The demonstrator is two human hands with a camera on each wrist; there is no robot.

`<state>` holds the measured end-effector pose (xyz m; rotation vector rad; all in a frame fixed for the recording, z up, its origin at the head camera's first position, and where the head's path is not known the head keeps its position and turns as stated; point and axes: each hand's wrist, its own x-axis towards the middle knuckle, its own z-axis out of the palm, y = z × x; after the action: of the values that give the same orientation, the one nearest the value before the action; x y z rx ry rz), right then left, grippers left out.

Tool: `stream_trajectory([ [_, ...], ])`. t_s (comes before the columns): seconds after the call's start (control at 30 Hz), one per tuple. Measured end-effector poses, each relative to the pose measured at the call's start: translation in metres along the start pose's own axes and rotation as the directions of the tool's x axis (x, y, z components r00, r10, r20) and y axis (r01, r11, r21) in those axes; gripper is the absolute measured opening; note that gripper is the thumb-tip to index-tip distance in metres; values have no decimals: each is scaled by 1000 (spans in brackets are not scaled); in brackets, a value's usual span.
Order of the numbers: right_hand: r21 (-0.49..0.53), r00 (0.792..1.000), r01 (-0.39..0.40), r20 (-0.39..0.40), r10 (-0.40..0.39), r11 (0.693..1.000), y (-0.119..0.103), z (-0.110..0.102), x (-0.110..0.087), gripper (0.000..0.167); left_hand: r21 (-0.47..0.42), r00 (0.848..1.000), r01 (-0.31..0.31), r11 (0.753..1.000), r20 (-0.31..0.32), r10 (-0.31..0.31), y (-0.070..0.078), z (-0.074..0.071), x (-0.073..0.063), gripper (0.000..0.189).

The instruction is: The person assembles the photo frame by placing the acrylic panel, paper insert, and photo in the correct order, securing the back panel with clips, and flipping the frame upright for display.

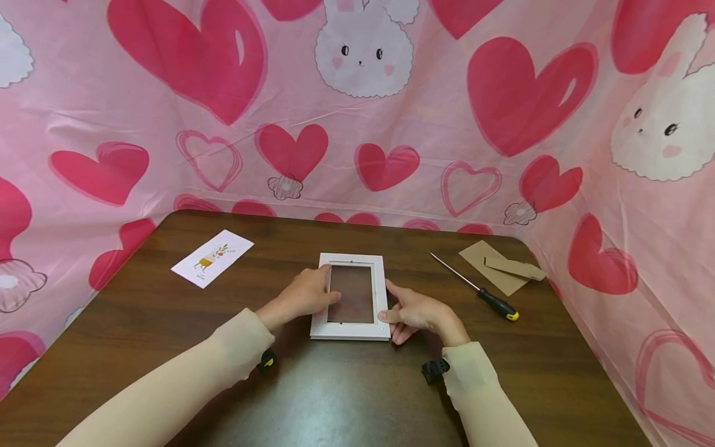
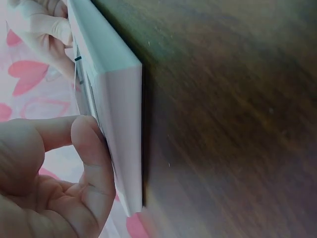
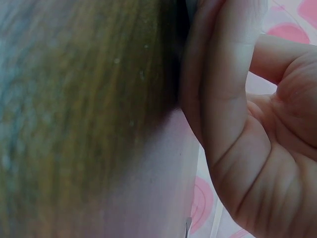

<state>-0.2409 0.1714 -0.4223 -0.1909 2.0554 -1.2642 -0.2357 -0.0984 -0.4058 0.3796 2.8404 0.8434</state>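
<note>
A white picture frame [image 1: 350, 332] lies at the middle of the table, small dark tabs at the top and bottom of its opening. My left hand [image 1: 304, 293] holds its left side, the thumb reaching over the opening's edge. In the left wrist view, the thumb and a finger of that hand [image 2: 91, 163] come together at the frame's rim [image 2: 126, 139]. My right hand [image 1: 416, 311] grips the lower right side, thumb on top and fingers at the outer edge. The right wrist view shows its bent fingers [image 3: 225, 94] close to the tabletop; they hide most of the frame there.
A printed card [image 1: 209, 261] lies at the left. To the right are a screwdriver [image 1: 498, 304] with a black and yellow handle and a brown backing board [image 1: 475, 261] with a stand leg [image 1: 516, 269]. Pink heart-patterned cloth [image 1: 346, 118] hangs behind the wooden table [image 1: 313, 397].
</note>
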Motion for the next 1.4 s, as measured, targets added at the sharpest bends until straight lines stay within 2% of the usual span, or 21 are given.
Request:
stream_trajectory([
  [0.47, -9, 1000, 7, 7, -7, 1000, 2, -1, 1, 99, -2, 997, 22, 1000, 73, -21, 1, -3, 2, 59],
  [0.63, -3, 1000, 11, 8, -11, 1000, 2, -1, 1, 99, -14, 995, 10, 1000, 99, -9, 1, -3, 2, 57],
  [0.8, 6, 1000, 17, 6, -17, 1000, 2, 0, 1, 98, 53, 994, -32, 998, 109, 26, 0, -4, 2, 75],
  [0.93, 5, 1000, 15, 4, -15, 1000, 1, 0, 1, 98, 79, 993, -36, 996, 115, 27, -1, -4, 3, 83],
  [1.23, 4, 1000, 8, 4, -8, 1000, 1, 0, 0, 98, 108, 994, -14, 994, 106, 3, 2, -2, 3, 80],
  [1.4, 2, 1000, 10, 6, -10, 1000, 1, -1, 0, 98, 95, 995, -15, 995, 99, 5, 2, -2, 2, 76],
])
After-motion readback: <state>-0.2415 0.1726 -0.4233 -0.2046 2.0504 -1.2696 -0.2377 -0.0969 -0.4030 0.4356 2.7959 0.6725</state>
